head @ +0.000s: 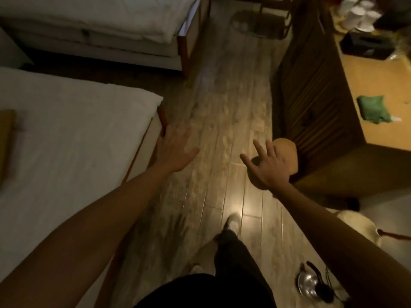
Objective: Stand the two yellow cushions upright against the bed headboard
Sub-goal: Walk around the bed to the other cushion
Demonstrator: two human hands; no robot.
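The person walks the floor (222, 121) beside the bed (73, 141), both hands empty: left hand (175, 150) and right hand (266, 167) fingers spread wide. One yellow cushion (5, 145) lies flat at the bed's left edge; next, reach for it.

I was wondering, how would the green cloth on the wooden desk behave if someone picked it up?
The green cloth lies crumpled and creased on the wooden desk, so it would probably droop rather than hold shape. It looks thin, so likely light. Being soft, it seems unlikely to roll or break.
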